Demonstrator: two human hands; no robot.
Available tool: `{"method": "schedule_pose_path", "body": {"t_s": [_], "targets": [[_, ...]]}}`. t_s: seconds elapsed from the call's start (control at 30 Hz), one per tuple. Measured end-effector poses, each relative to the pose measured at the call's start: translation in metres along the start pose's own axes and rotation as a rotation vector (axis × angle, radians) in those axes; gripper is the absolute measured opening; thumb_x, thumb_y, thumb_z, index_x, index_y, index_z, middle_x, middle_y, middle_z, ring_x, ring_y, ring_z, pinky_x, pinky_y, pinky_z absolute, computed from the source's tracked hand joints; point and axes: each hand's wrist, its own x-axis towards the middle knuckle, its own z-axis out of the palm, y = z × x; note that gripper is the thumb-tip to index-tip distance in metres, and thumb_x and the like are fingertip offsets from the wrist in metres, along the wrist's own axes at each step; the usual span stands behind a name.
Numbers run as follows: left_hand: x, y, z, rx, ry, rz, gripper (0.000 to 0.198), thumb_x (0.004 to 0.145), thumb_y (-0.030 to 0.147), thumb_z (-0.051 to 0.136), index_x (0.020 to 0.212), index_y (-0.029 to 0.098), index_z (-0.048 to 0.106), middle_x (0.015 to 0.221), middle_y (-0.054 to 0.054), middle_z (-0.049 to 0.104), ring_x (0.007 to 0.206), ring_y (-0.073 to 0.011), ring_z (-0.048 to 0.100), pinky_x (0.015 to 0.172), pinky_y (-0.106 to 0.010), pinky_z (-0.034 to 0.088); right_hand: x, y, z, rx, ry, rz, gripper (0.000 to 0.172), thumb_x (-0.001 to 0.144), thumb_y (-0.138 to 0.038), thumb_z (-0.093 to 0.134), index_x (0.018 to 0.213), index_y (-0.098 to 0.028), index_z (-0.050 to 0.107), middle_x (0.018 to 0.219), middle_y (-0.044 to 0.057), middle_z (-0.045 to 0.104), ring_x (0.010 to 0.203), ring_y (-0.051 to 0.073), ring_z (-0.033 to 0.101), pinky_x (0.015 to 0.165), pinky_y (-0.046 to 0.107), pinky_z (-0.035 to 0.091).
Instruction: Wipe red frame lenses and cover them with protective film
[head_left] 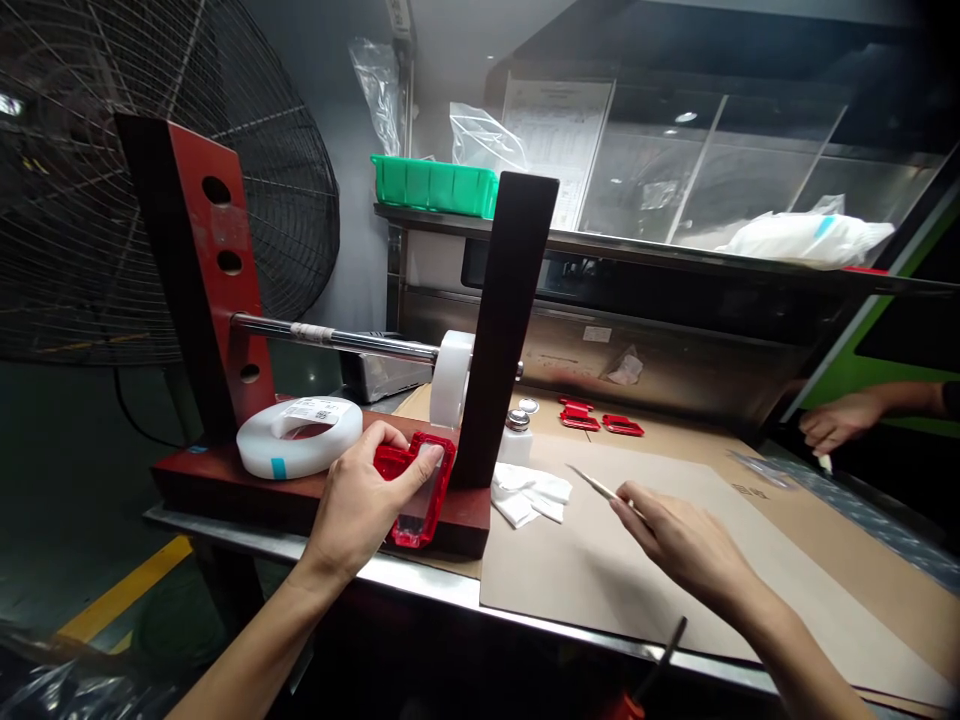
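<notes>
My left hand [360, 500] is closed around a red plastic part [420, 490] with a clear film on its face, held against the red base of a tape stand [247, 480]. My right hand [675, 540] pinches thin metal tweezers [592, 483] that point left over the brown cardboard sheet [675, 600]. Folded white wipes [529, 493] lie between the two hands. A white tape roll [300, 435] rests flat on the stand's base, and another roll [452, 378] hangs on the steel rod [330, 338].
Three red parts [600, 420] lie further back on the cardboard near a small dispenser bottle [516, 435]. Another person's hand [840, 420] reaches in at the right. A large fan [90, 180] stands at the left; a green bin [433, 185] and bags sit on the shelf.
</notes>
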Motion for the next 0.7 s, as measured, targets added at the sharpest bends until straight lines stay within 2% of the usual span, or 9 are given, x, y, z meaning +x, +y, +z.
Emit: {"method": "schedule_pose_path", "body": {"t_s": [0.1,0.2,0.3,0.47,0.7], "targets": [[-0.001,-0.001,0.000,0.027,0.000,0.016,0.040,0.070,0.060,0.064,0.072,0.024,0.048,0.063,0.006,0.055,0.060,-0.0159,0.051,0.059,-0.028,0.039,0.003,-0.018,-0.017,0.098,0.253,-0.182,0.024,0.098,-0.039,0.034,0.094,-0.025,0.054,0.084,0.000,0.067,0.064,0.018,0.060,0.052,0.026,0.031],[-0.001,-0.001,0.000,0.049,0.005,0.041,0.039,0.072,0.060,0.063,0.071,0.024,0.048,0.066,0.005,0.055,0.063,-0.0159,0.051,0.063,-0.029,0.039,0.009,-0.051,-0.035,0.176,0.561,-0.419,0.019,0.098,-0.032,0.041,0.096,-0.023,0.058,0.082,0.001,0.067,0.056,0.012,0.056,0.052,0.024,0.032],[-0.001,0.001,0.000,0.053,0.010,0.030,0.040,0.071,0.061,0.063,0.072,0.024,0.047,0.063,0.006,0.053,0.060,-0.0156,0.050,0.060,-0.028,0.039,0.019,-0.083,-0.047,0.157,0.730,-0.533,0.017,0.096,-0.027,0.047,0.093,-0.020,0.062,0.074,0.001,0.064,0.057,0.012,0.054,0.053,0.024,0.030],[-0.004,0.002,-0.003,0.060,-0.007,0.016,0.039,0.072,0.060,0.062,0.071,0.025,0.045,0.056,0.006,0.051,0.055,-0.0161,0.049,0.056,-0.028,0.037,0.034,-0.112,-0.051,0.044,0.786,-0.590,0.019,0.095,-0.026,0.049,0.086,-0.020,0.064,0.068,-0.001,0.060,0.053,0.012,0.047,0.053,0.026,0.026],[-0.002,-0.002,-0.005,0.070,-0.002,0.038,0.033,0.075,0.054,0.062,0.071,0.024,0.048,0.065,0.004,0.055,0.062,-0.0174,0.052,0.062,-0.030,0.038,0.040,-0.114,-0.045,0.003,0.763,-0.608,0.022,0.096,-0.025,0.047,0.084,-0.020,0.064,0.068,-0.001,0.060,0.051,0.012,0.042,0.052,0.027,0.023]]}}
